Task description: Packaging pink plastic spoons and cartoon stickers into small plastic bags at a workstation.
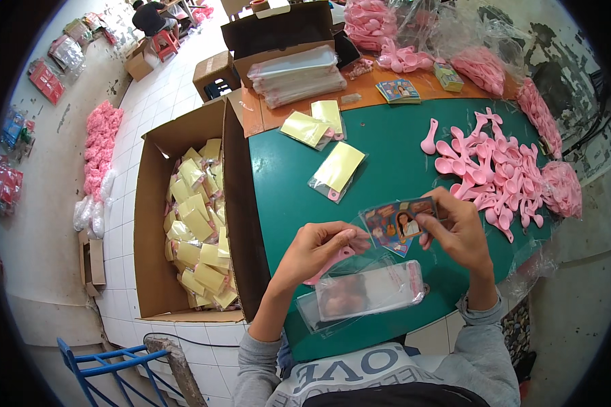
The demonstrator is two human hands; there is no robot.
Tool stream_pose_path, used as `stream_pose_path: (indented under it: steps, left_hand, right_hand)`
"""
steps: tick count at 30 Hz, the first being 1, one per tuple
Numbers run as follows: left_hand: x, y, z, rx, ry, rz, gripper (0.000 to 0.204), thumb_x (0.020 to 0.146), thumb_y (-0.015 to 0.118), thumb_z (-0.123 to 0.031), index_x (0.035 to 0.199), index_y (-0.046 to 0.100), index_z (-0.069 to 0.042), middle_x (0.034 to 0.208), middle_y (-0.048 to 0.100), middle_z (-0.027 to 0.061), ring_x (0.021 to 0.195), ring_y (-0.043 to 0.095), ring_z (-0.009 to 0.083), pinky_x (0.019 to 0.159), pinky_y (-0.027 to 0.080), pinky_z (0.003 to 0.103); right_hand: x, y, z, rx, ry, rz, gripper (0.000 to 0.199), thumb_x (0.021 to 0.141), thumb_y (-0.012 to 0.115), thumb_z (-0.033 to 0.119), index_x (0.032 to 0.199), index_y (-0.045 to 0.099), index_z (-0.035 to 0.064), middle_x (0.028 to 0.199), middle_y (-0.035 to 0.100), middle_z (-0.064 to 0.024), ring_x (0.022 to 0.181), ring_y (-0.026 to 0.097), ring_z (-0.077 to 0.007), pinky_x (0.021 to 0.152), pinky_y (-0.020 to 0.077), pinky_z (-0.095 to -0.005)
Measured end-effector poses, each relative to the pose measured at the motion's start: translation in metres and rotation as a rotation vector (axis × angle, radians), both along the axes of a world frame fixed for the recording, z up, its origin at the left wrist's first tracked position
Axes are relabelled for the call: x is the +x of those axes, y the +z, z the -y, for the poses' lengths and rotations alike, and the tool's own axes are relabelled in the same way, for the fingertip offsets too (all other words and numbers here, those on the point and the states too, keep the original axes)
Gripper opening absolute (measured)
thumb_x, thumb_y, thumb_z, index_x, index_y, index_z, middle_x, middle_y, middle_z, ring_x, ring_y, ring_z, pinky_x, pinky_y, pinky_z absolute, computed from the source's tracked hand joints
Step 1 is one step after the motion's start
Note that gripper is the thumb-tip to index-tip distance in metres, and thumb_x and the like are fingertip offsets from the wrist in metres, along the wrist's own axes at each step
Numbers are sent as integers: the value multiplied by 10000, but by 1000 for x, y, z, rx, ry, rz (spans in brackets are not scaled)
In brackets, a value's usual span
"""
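My left hand (317, 249) is closed, thumb against fingers, on a clear plastic bag (368, 256). A pink measuring spoon (331, 265) shows beneath that hand; whether it lies inside the bag, I cannot tell. With thumb and fingers my right hand (459, 229) grips a colourful printed card (399, 221), whose left end meets the bag's mouth. Under the card, part of another printed card (395, 247) shows on the green table top (299, 197). Nearest me lies a stack of clear bags (387, 290).
Filled packets with yellow cards (338, 167) lie at the table's far left. Beside the table stands a cardboard box (153, 224) of similar packets (198, 222). Loose pink spoons (485, 163) are heaped on the right. An open box of bags (297, 74) and a card stack (398, 91) sit behind.
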State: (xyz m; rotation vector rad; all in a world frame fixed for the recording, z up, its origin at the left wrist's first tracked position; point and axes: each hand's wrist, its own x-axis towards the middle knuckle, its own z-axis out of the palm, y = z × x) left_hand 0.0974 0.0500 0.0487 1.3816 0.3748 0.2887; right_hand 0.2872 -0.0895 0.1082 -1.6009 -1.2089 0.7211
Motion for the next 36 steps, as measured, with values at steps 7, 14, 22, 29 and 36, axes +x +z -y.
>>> stream_pose_path:
  steps: [7,14,22,29,36]
  left_hand:
    - [-2,2,-1,65,-13,-83,249,921,484,-144,994,626,47,843,663,97,727,614,119,698,509,262]
    - [1,9,24,74,-102,-38,339,877,571,-214,1145,566,-8,742,664,107,631,603,123,586,486,275]
    - [-21,1,40,658,-40,-197,669,809,638,-312,1362,334,-90,768,666,131,575,599,243,604,476,287]
    - [-72,-23,37,182,28,-37,666,766,710,-157,1305,348,-10,808,639,75,765,593,84,657,470,223]
    - [-75,-17,36,74,105,-41,705,755,712,-73,1320,295,-2,774,651,86,686,599,84,619,479,201]
  right_hand:
    - [-5,5,2,-86,94,218,116,811,564,-22,924,539,-28,715,598,-76,546,583,-88,480,467,-225]
    - [-15,-6,2,-67,372,423,133,810,592,86,881,509,11,729,597,-101,575,622,-228,490,471,-318]
    - [-33,-25,9,-79,459,421,164,795,619,156,840,536,22,723,547,-100,666,586,-258,572,470,-351]
    - [-37,-63,35,-163,139,-152,137,751,696,65,842,620,-4,732,568,-28,684,557,-88,593,448,-259]
    - [-42,-54,40,-310,212,-549,160,733,715,76,794,608,-26,761,590,-33,663,557,-77,605,454,-225]
